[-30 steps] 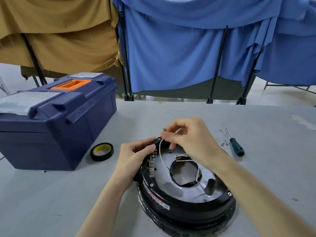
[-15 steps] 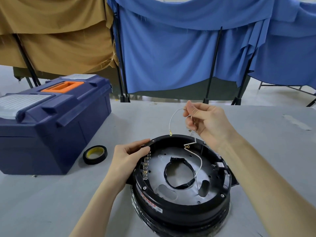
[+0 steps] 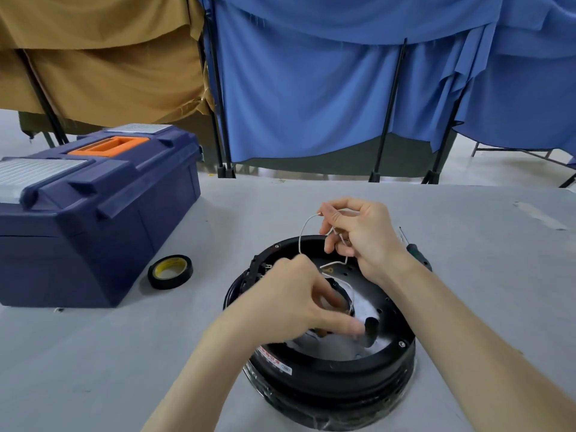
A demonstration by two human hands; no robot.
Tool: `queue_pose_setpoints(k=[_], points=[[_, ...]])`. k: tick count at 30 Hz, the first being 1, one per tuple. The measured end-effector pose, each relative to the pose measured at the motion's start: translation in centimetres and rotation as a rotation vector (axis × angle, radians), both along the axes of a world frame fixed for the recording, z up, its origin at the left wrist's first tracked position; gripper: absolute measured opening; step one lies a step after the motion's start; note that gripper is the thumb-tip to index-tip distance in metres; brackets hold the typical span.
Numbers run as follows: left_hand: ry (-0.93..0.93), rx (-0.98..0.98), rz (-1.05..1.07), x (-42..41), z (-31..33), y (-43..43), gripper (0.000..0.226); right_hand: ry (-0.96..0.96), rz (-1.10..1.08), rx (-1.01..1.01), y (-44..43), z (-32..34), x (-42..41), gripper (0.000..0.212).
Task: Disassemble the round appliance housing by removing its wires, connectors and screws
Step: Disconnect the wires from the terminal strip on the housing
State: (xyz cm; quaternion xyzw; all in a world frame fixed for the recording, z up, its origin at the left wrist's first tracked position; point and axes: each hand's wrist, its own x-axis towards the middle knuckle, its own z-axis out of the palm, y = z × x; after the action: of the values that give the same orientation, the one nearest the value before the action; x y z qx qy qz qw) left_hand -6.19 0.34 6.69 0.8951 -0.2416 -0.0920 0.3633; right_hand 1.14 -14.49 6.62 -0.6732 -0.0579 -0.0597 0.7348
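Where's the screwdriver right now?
Head view: the screwdriver lies on the table right of the housing, mostly hidden behind the right hand that holds the wire.

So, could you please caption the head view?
Right hand holds white wire above round housing; left hand reaches inside.

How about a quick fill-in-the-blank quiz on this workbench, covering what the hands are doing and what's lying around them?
1. The right hand pinches a thin ____ wire above the round black housing.
2. The blue toolbox has an ____ handle in its lid.
3. The screwdriver lies on the table, partly hidden behind the ____ wrist.
4. The tape roll lies between the toolbox and the ____.

Missing words: white; orange; right; housing.
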Motion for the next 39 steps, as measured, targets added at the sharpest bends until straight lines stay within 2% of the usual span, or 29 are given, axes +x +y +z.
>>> queue_pose_setpoints(k=[3,6,13,20,31,34,39], points=[[-0.038,0.089,-0.005,0.2,-1.0,-1.4,0.035,0.010,-0.036,0.007,-0.4,-0.1,0.2,0.017],[-0.018,0.054,-0.007,0.2,-1.5,-2.3,0.024,0.015,-0.055,-0.010,-0.4,-0.4,0.2,0.017],[0.039,0.022,-0.028,0.4,-2.0,-2.9,0.019,0.023,-0.060,-0.005,-0.5,-1.0,0.2,0.019],[0.149,-0.256,0.024,0.4,-2.3,-2.3,0.016,0.025,-0.068,0.033,-0.5,-0.9,0.1,0.019],[0.301,-0.362,-0.037,0.5,-2.1,-2.1,0.012,0.031,-0.018,0.053,-0.3,-0.7,-0.3,0.016],[0.276,-0.366,-0.005,0.6,-2.1,-2.1,0.008,0.026,-0.013,0.054,-0.4,-0.6,-0.4,0.016],[0.130,-0.246,0.050,1.0,-1.7,-2.5,0.006,0.019,0.004,0.059,-0.3,-0.6,-0.6,0.016]])
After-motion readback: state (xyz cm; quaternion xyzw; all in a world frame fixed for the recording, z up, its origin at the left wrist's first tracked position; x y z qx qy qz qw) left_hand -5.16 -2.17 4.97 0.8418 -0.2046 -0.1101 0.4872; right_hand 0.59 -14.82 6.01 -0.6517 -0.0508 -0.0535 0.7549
